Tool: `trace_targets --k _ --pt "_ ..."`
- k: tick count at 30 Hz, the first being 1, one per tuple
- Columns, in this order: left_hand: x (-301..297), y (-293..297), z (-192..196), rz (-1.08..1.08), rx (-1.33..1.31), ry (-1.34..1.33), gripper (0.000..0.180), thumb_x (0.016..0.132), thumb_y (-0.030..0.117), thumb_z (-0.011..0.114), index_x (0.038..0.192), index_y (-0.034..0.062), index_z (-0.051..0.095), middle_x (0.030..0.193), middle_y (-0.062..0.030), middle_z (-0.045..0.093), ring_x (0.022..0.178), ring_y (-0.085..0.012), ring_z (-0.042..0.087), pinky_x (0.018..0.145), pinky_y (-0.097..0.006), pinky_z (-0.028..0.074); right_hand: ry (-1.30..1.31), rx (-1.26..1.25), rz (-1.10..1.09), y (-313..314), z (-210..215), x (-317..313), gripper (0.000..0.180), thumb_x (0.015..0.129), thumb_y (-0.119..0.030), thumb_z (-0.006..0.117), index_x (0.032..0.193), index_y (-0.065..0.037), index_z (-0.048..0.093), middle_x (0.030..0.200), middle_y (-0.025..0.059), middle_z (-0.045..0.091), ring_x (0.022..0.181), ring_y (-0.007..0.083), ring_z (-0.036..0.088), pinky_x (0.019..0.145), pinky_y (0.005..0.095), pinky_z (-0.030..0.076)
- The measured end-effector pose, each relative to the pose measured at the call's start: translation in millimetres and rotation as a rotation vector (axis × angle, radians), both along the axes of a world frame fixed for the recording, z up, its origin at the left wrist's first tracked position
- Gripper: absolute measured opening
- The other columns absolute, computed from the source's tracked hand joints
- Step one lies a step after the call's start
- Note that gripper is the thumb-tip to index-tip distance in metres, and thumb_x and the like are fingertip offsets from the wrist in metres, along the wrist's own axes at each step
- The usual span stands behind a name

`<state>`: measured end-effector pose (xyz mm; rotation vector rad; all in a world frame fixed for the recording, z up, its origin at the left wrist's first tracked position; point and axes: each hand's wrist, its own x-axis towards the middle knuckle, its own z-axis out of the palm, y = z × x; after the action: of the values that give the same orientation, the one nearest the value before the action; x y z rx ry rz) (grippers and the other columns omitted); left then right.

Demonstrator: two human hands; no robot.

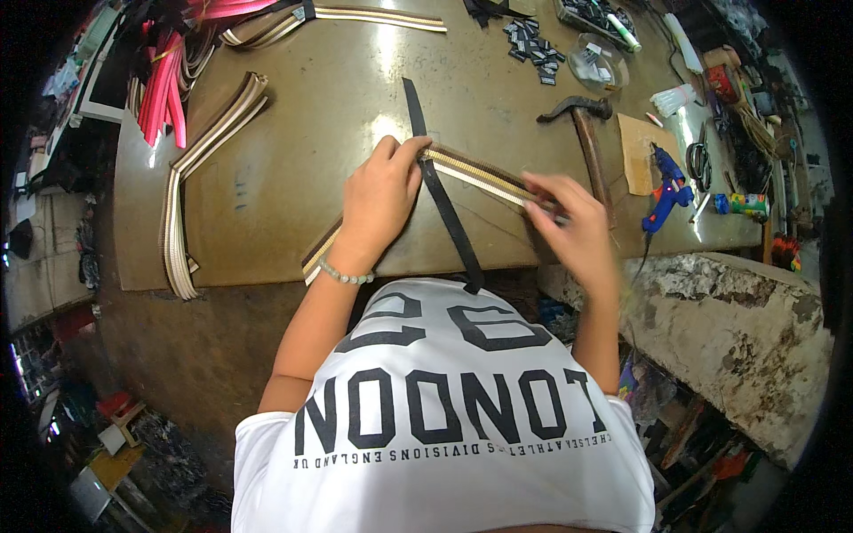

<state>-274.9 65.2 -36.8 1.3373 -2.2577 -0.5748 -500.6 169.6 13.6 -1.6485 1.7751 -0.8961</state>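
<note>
A bundle of striped straps (480,174), brown, tan and white, slants across the near part of the table. My left hand (380,197) is closed on the bundle at its middle, where a black strip (450,218) crosses it. That strip runs from the tabletop beyond my fingers down to the table's front edge by my shirt. At the right end of the bundle, my right hand (573,218) pinches the straps between thumb and fingers, slightly blurred. Part of the bundle passes under my left wrist and shows again beside it.
More striped bundles lie left (184,178) and at the back (355,15), beside pink straps (164,89). To the right are a hammer (588,147), small black pieces (533,49), a clear tub (597,64), cardboard (635,151) and a blue glue gun (665,191).
</note>
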Motion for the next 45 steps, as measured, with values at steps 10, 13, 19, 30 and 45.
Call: trace_targets --k 10,13,19,30,45 --pt "1 1 -9 0.026 -0.061 0.111 0.015 0.09 0.011 0.061 0.105 0.0089 0.061 0.092 -0.0139 0.06 0.078 -0.0374 0.064 0.067 -0.046 0.053 0.256 -0.421 0.441 -53 -45 59 0.029 0.078 0.0 0.062 0.107 -0.003 0.066 0.104 0.0117 0.063 0.1 0.031 0.061 0.085 0.0399 0.052" --pt "0 0 -10 0.017 -0.048 0.145 0.017 0.089 0.008 0.061 0.106 0.0077 0.062 0.089 -0.0154 0.06 0.078 -0.0372 0.062 0.068 -0.045 0.051 0.271 -0.389 0.437 -41 -41 58 0.028 0.076 0.001 0.061 0.104 -0.001 0.067 0.098 0.0102 0.064 0.098 0.029 0.061 0.083 0.0388 0.052" --pt "-2 -2 -10 -0.02 -0.066 0.107 0.018 0.089 0.007 0.06 0.107 0.0088 0.057 0.091 -0.017 0.056 0.077 -0.0405 0.062 0.067 -0.047 0.053 0.447 -0.207 0.488 -13 -30 65 0.032 0.073 -0.001 0.061 0.105 0.001 0.067 0.102 0.0081 0.065 0.096 0.0269 0.061 0.083 0.0358 0.051" --pt "2 0 -6 -0.022 -0.007 0.159 0.022 0.091 0.009 0.061 0.112 0.0115 0.065 0.087 -0.0147 0.057 0.076 -0.034 0.061 0.068 -0.042 0.051 -0.116 -0.054 -0.871 20 8 -42 0.019 0.094 -0.02 0.069 0.097 -0.002 0.071 0.081 -0.0001 0.065 0.073 0.0094 0.055 0.07 0.0258 0.046" --pt "5 3 -5 -0.03 -0.021 0.14 0.024 0.089 0.01 0.063 0.113 0.0091 0.065 0.095 -0.015 0.059 0.081 -0.0356 0.064 0.071 -0.044 0.052 0.376 -0.313 0.591 -101 -31 34 0.015 0.088 -0.015 0.065 0.101 -0.008 0.064 0.111 0.0077 0.06 0.1 0.0284 0.059 0.079 0.0407 0.054"
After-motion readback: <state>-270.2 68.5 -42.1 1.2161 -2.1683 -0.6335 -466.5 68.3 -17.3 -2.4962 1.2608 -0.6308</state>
